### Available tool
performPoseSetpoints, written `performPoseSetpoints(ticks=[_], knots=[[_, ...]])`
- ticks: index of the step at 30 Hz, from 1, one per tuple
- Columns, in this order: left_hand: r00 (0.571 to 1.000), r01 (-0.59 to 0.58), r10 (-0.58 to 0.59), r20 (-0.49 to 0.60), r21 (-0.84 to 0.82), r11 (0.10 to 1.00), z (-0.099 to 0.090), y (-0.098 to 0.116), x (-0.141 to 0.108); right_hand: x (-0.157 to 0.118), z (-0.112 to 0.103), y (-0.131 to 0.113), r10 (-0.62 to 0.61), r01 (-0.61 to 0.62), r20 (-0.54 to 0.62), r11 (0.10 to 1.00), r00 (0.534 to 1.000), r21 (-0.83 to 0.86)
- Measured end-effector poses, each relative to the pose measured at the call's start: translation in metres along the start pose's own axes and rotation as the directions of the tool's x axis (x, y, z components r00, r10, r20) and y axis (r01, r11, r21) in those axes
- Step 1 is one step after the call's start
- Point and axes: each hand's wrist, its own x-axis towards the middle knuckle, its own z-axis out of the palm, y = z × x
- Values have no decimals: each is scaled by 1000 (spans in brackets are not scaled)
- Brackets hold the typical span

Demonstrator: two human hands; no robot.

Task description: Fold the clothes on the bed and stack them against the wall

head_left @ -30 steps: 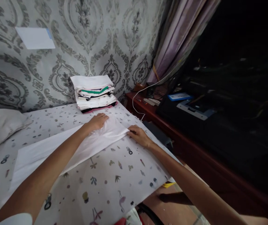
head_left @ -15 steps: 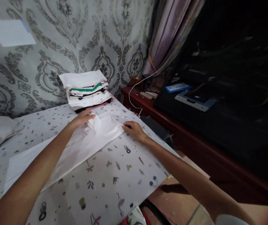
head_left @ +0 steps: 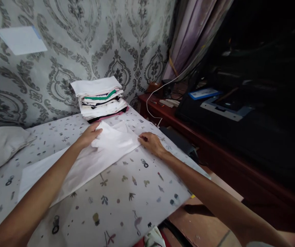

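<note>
A long white garment (head_left: 111, 144) lies folded into a strip on the patterned bedsheet (head_left: 121, 212); its exact kind does not show. My left hand (head_left: 89, 134) pinches a lifted flap of it at the far edge, thumb and fingers together. At the strip's right end, my right hand (head_left: 152, 143) has a corner of the same cloth between thumb and fingertips. Just beyond my left hand stands a stack of folded clothes (head_left: 98, 99), mostly white, with green, black and pink layers. My left forearm hides part of the garment's near left end.
A pillow (head_left: 1, 145) rests at the left side of the bed. To the right, a dark red wooden cabinet (head_left: 201, 128) carries a large black screen and a blue-edged box (head_left: 205, 93). A white cable (head_left: 149, 104) hangs beside the bed's far right corner.
The bunched cloth by my left hand has opened into a smoother flap laid toward the right. My right hand stays at the corner. The view has shifted slightly left.
</note>
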Motion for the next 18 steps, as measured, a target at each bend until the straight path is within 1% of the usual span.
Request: performPoseSetpoints(ticks=[2, 4, 6, 9, 11, 13, 15, 18], knots=[[1000, 30, -29, -10, 218, 976, 0, -7, -4, 0, 0, 0, 6, -6, -3, 1000, 1000, -7], [998, 64, -60, -22, 390, 919, -2, -12, -7, 0, 1, -1, 11, -11, -5, 1000, 1000, -9], [997, 79, -75, -28, 473, 878, -2, -14, -10, 0, 1, -1, 14, -14, -6, 1000, 1000, -1], [999, 43, -32, -29, 568, 822, -1, -14, -15, 0, 1, 0, 23, -22, -6, 999, 1000, 29], [999, 20, 1, -34, 618, 786, 0, -13, -18, 0, 1, 1, 28, -28, -2, 998, 1000, 51], [999, 12, 13, -35, 633, 774, 1, -12, -20, 0, 0, 3, 21, -21, 1, 997, 1000, 73], [1000, 17, 3, -31, 615, 788, 0, -11, -21, -1, -1, 5, 9, -10, 2, 994, 1000, 109], [997, 69, -43, -62, 519, 852, -4, -8, -22, -1, -1, 10, 11, -9, -7, 981, 1000, 195]])
